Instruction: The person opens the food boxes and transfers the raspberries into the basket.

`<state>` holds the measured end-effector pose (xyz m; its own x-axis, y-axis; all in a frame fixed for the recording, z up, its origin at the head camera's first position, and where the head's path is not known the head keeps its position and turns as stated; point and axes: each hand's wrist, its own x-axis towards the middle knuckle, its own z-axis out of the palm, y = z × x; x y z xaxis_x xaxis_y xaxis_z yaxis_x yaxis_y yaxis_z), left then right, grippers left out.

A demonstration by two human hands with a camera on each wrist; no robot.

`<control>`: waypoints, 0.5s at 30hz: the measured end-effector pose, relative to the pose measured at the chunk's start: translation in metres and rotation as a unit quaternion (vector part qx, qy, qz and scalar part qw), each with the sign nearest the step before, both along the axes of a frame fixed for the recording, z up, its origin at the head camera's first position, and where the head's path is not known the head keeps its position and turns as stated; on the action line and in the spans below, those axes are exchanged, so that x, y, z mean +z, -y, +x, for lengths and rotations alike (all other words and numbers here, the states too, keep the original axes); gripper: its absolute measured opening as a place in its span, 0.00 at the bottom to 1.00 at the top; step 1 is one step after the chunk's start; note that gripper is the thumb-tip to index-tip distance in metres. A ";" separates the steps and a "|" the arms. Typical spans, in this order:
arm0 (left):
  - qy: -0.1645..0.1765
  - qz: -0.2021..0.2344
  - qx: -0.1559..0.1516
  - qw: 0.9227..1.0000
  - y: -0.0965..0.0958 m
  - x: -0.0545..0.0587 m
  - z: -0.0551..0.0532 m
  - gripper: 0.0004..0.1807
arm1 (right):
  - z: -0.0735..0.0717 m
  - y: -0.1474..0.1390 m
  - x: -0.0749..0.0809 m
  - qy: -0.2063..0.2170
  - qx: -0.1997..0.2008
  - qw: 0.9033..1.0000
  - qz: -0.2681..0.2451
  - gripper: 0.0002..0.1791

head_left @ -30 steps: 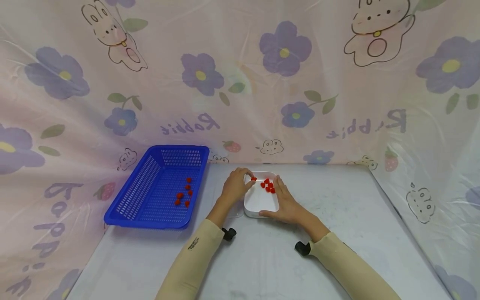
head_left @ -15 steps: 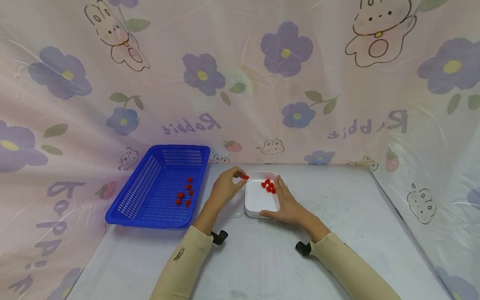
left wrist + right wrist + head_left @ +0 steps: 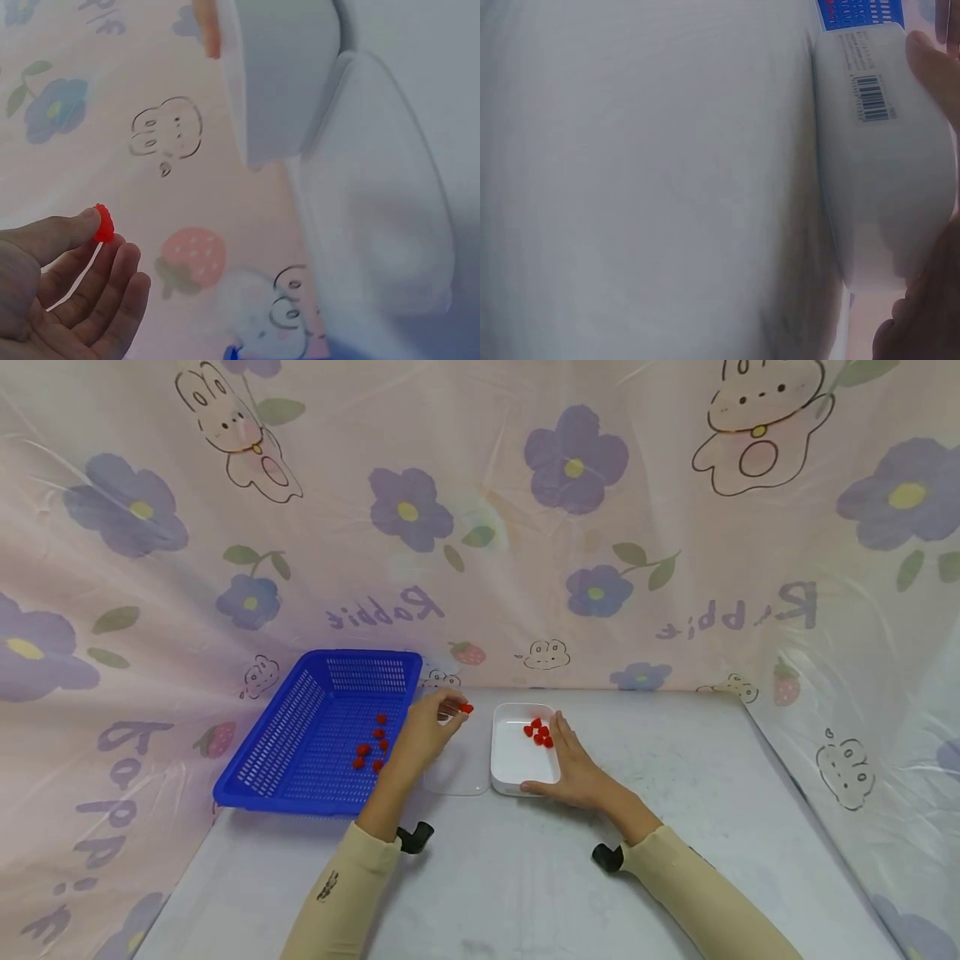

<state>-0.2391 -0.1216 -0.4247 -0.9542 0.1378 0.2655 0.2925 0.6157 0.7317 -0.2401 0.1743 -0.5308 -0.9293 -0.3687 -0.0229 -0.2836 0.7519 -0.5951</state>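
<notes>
My left hand (image 3: 427, 727) pinches a small red raspberry-like piece (image 3: 467, 708) between thumb and fingertips, raised over the clear lid (image 3: 457, 777). In the left wrist view the bumpy surface of this red piece (image 3: 104, 223) shows, with the other fingers loosely bent below it. My right hand (image 3: 577, 768) holds the white box (image 3: 513, 768) round its right side, thumb at the near rim and fingers along the right wall. Several similar red pieces (image 3: 538, 732) lie inside, at the far right. The right wrist view shows a barcode on the outer wall of the white box (image 3: 877, 165).
A blue plastic basket (image 3: 292, 806) stands left on the white table (image 3: 525, 885), with several more red pieces (image 3: 363, 749) along its right side. My left forearm overlaps the basket's near right corner. Behind the table hangs a printed cloth (image 3: 487, 568) with rabbits and flowers.
My left hand has moved left, from over the white box's left rim to above the clear lid, with the red piece still pinched. My right hand has stayed on the box.
</notes>
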 end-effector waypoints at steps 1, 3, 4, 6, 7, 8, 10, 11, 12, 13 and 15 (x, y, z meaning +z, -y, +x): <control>-0.001 0.000 0.002 1.000 0.003 0.002 0.002 0.13 | 0.000 0.000 0.000 -0.002 0.001 1.000 0.001 0.81; -0.007 0.002 0.004 1.000 0.010 0.007 0.004 0.14 | 0.001 0.000 0.001 -0.004 0.003 1.000 0.004 0.81; -0.010 0.001 0.005 1.000 0.014 0.009 0.005 0.14 | 0.001 0.000 0.001 -0.006 0.003 1.000 0.004 0.81; -0.017 0.002 0.006 1.000 0.022 0.013 0.007 0.14 | 0.001 0.000 0.002 -0.008 0.006 1.000 0.003 0.81; -0.020 0.001 0.006 1.000 0.025 0.015 0.008 0.14 | 0.002 0.000 0.003 -0.009 0.006 1.000 0.001 0.81; -0.023 0.000 0.006 1.000 0.029 0.017 0.008 0.14 | 0.002 0.000 0.003 -0.008 0.006 1.000 0.001 0.81; -0.025 -0.006 0.008 1.000 0.037 0.019 0.010 0.14 | 0.002 0.001 0.003 -0.009 0.008 1.000 0.002 0.81; -0.025 -0.006 0.010 1.000 0.041 0.020 0.010 0.14 | 0.002 0.001 0.003 -0.008 0.008 1.000 0.003 0.81; -0.024 -0.008 0.012 1.000 0.045 0.021 0.011 0.15 | 0.002 0.001 0.004 -0.009 0.007 1.000 0.005 0.81; -0.024 -0.011 0.015 1.000 0.049 0.022 0.012 0.15 | 0.002 0.001 0.004 -0.010 0.007 1.000 0.006 0.81; -0.019 -0.014 0.022 0.999 0.057 0.023 0.013 0.15 | 0.002 0.001 0.003 -0.011 0.007 1.000 0.009 0.81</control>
<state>-0.2260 -0.1789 -0.4019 -0.9488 0.1049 0.2979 0.2923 0.6490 0.7024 -0.2381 0.1730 -0.5274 -0.9244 -0.3813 -0.0102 -0.3066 0.7586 -0.5749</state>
